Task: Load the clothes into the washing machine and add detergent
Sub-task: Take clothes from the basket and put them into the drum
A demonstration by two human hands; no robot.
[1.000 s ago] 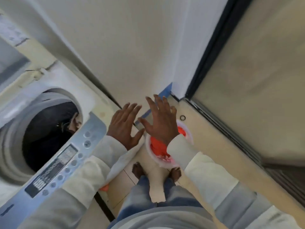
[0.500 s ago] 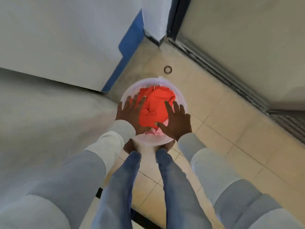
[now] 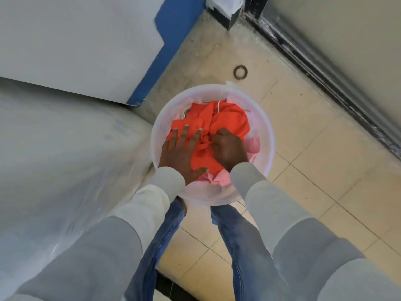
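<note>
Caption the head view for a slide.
Left hand presses flat on orange clothes in a white bucket; right hand grips them.

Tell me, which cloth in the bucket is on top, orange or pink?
The orange cloth, gripped by the right hand; the pink cloth only peeks out beneath it at the edges.

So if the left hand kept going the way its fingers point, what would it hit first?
The left hand lies flat on the orange cloth; going on, it would likely plough into more of it, then the far wall of the bucket.
</note>
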